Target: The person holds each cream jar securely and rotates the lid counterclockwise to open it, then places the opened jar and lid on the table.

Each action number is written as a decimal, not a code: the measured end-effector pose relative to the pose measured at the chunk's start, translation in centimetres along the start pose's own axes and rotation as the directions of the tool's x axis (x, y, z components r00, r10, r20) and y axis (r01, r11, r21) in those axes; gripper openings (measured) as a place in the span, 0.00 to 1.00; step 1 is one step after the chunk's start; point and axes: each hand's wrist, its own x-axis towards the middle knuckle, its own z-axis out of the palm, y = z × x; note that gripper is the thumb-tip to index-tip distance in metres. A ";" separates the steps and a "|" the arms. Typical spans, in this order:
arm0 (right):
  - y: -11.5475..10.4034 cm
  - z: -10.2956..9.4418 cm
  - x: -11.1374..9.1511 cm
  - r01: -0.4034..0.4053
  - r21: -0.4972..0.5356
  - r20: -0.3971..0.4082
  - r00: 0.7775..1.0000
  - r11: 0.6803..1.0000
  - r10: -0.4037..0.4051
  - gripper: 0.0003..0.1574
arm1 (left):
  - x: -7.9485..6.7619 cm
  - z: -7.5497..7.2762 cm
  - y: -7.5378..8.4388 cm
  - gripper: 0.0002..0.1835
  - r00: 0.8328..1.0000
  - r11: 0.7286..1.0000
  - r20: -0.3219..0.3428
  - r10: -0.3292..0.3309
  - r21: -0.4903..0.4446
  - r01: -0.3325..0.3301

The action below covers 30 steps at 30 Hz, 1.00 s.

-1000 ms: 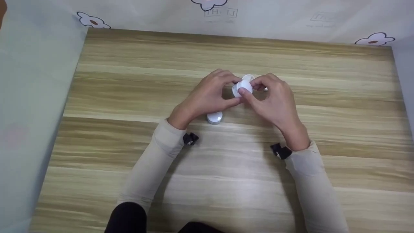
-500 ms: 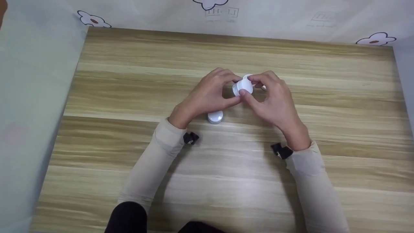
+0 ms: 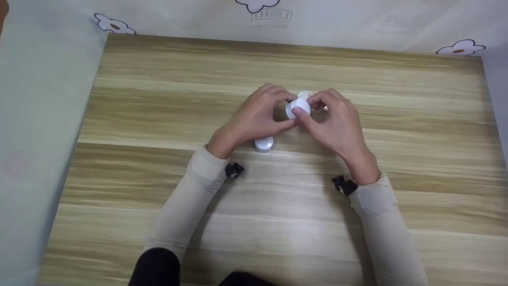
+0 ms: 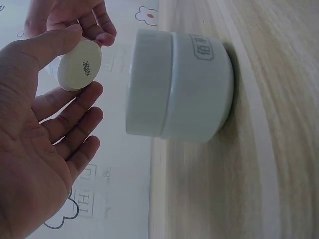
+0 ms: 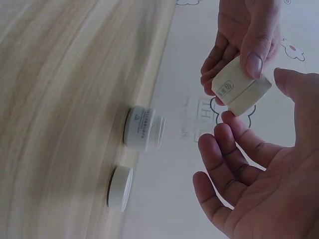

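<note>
My left hand point(image 3: 258, 113) pinches a small white cosmetic jar point(image 5: 232, 87) between thumb and fingers, tilted on its side above the table. Its printed base point(image 4: 82, 67) faces the left wrist camera. The fingers and thumb of my right hand point(image 3: 337, 119) are around the jar's lid point(image 3: 302, 105); in the right wrist view one fingertip touches the lid and the thumb lies close to its edge. Beyond the hands stands a lidless white jar point(image 5: 142, 128) with a loose white lid point(image 5: 120, 188) beside it. Below my left hand stands another white jar point(image 4: 182, 87), lid on.
The wood-grain table point(image 3: 278, 222) extends around the hands. A pale wall covering with flower drawings point(image 3: 460, 48) rises behind it, and pale panels point(image 3: 43, 119) flank the sides. A black wrist mount point(image 3: 234, 170) sits at the left cuff, another mount point(image 3: 344, 185) at the right.
Half a second ago my right fingers reached further over the lid; now they have drawn back and the thumb has shifted slightly up across it. The left hand keeps its hold on the jar.
</note>
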 end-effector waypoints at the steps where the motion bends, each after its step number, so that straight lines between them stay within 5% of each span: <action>1: 0.0 0.0 0.0 0.003 0.004 -0.001 1.000 1.000 -0.003 0.25 | 0.0 0.0 0.0 0.25 1.000 1.000 -0.001 0.003 0.000 -0.003; 30: 0.3 0.4 -0.3 0.052 0.030 -0.012 0.999 0.998 -0.052 0.22 | -0.3 0.5 -0.4 0.24 1.000 1.000 -0.027 0.015 0.023 -0.014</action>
